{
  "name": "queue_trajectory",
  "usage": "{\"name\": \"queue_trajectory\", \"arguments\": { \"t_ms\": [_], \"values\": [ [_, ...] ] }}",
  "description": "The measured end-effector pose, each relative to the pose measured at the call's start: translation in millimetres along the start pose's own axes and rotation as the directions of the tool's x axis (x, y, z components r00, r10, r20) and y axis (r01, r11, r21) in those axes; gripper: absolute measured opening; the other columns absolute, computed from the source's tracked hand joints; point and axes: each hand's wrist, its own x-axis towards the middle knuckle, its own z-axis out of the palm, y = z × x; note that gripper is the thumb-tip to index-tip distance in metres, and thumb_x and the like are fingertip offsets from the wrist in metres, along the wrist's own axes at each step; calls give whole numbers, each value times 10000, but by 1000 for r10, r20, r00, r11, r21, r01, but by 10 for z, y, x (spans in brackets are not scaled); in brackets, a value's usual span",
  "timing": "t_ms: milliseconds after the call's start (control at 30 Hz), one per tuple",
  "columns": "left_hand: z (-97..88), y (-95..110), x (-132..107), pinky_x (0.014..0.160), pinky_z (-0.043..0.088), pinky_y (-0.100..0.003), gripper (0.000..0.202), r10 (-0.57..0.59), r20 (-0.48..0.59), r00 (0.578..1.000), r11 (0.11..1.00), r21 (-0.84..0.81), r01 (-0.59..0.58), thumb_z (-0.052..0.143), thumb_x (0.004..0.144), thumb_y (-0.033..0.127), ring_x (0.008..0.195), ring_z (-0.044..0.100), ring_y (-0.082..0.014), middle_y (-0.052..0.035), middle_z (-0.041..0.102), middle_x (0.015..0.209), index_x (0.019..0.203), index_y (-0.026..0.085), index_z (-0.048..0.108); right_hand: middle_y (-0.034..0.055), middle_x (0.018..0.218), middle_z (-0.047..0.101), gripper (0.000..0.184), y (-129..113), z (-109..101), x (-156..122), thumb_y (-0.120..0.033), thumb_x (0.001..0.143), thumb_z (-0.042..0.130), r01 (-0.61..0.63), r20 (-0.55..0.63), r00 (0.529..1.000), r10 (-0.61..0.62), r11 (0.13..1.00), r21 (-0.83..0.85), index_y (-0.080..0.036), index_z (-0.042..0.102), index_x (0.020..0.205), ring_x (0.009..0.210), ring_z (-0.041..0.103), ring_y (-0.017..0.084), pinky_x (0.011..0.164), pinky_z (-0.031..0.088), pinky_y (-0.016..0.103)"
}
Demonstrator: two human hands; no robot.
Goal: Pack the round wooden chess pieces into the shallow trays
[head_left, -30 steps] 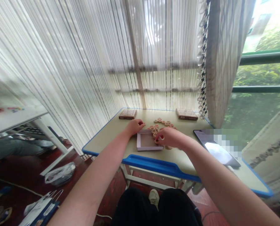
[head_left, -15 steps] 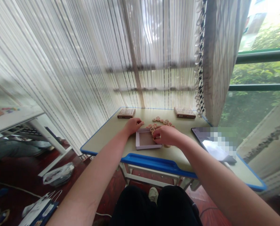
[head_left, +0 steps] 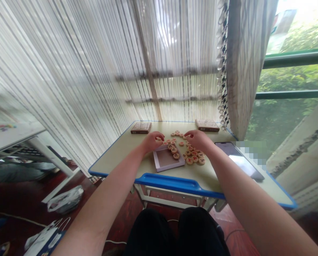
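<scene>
A shallow white box tray [head_left: 166,164] lies on the small blue-edged desk [head_left: 172,181]. Two round wooden game pieces [head_left: 175,153] sit in its far right corner. Several more pieces [head_left: 194,158] lie loose on the desk to its right and beyond it. My left hand [head_left: 152,139] rests at the tray's far left corner, fingers curled over a piece there. My right hand [head_left: 197,138] reaches past the tray among the loose pieces, fingers pinched at one of them.
Two flat wooden boxes, one at the left [head_left: 141,127] and one at the right [head_left: 207,125], lie at the desk's far edge. A dark phone [head_left: 239,160] lies at the right. Striped curtains hang close behind. A plastic bag [head_left: 65,199] lies on the floor at the left.
My right hand has left the tray's right edge and moved further away to the loose pieces, uncovering pieces in and beside the tray. The left hand has hardly moved.
</scene>
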Motion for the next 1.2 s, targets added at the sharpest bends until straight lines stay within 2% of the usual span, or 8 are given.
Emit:
{"name": "queue_trajectory", "arguments": {
  "t_ms": [200,333,567,667,833,933,1100,1200],
  "values": [
    [19,99,-54,910,436,-322,77,121,143,982,992,20,-125,615,621,114,935,585,-173,-56,623,1005,636,171,665,88,850,690,295,117,-41,53,-317,724,531,-145,28,988,150,980,-136,-186,700,927,743,609,186,582,397,236],
    [62,129,-70,894,442,-319,51,143,211,967,987,46,-156,649,624,169,925,584,-179,-59,617,994,666,180,676,97,858,690,310,126,-56,67,-352,716,543,-181,25,982,186,973,-147,-178,701,919,760,616,201,576,394,241],
    [95,114,-67,878,448,-303,165,161,208,965,981,70,-178,683,622,267,897,586,-173,-57,622,965,767,189,694,97,866,689,300,81,-13,53,-365,735,533,-150,19,988,154,980,-133,-190,698,914,721,611,190,567,391,246],
    [96,135,-55,882,445,-311,143,146,209,967,984,72,-164,683,628,266,880,588,-170,-57,632,958,748,190,703,96,864,689,312,68,13,51,-385,749,527,-157,19,987,161,977,-143,-187,695,921,715,614,188,561,388,240],
    [76,181,-16,743,476,-261,219,116,168,979,993,-9,-116,660,639,197,867,580,-154,-59,625,960,856,182,690,98,870,692,295,36,17,50,-358,765,512,-145,-10,989,145,979,-141,-178,697,908,740,613,186,569,385,237],
    [103,161,11,684,469,-240,259,108,141,984,994,-29,-105,654,673,230,845,574,-144,-58,610,973,928,196,684,104,834,692,289,8,1,52,-353,773,500,-124,-60,991,117,985,-121,-167,700,868,744,609,190,578,383,242],
    [161,95,35,716,465,-244,290,117,204,972,991,-81,-103,639,723,309,828,569,-134,-69,589,976,988,205,687,101,823,687,284,-10,-25,57,-332,783,469,-115,-175,979,103,991,-64,-169,694,842,762,602,197,593,379,251],
    [159,74,38,720,465,-248,321,107,241,965,991,-103,-84,634,732,342,836,566,-136,-74,574,1009,1026,217,677,97,806,686,279,0,-41,54,-332,772,467,-115,-195,975,105,993,-37,-172,690,817,745,600,198,578,367,254]
  ]
}}
